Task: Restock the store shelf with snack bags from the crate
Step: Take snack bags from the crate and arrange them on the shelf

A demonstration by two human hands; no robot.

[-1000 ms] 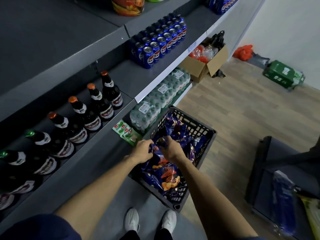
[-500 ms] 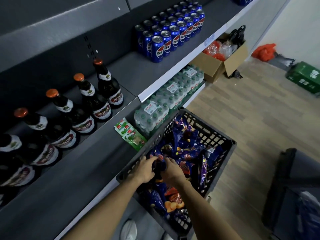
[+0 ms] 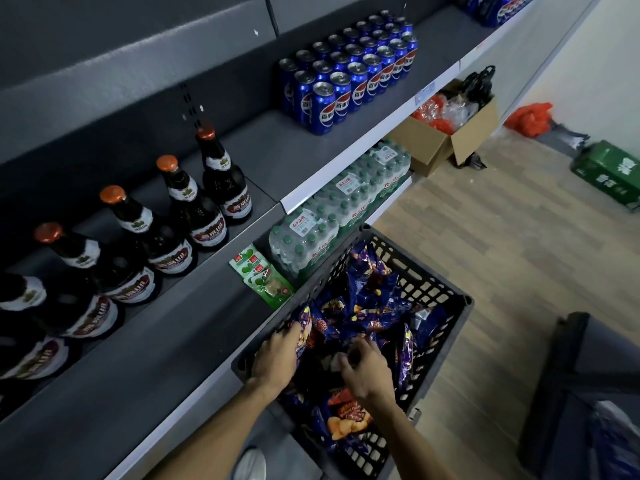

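Observation:
A black slatted crate (image 3: 438, 289) stands on the floor against the shelf and holds several blue and purple snack bags (image 3: 372, 278). Both my hands are down inside its near end. My left hand (image 3: 277, 355) grips the edge of a purple snack bag (image 3: 304, 329) by the crate's left wall. My right hand (image 3: 367, 370) is a little blurred, its fingers curled into a dark bag in the middle of the pile. The low grey shelf (image 3: 156, 362) lies just left of the crate, with green snack packets (image 3: 263, 277) lying on it.
Dark bottles (image 3: 211, 202) line the shelf at left, blue cans (image 3: 346, 81) stand above, and packs of water bottles (image 3: 325, 230) sit behind the crate. An open cardboard box (image 3: 446, 140) and a green case (image 3: 609, 171) are on the wooden floor. A dark cart (image 3: 571, 375) stands at right.
My hands, close together on one bag a second ago, have drawn apart and sit lower in the crate. The view has swung, showing more of the shelf.

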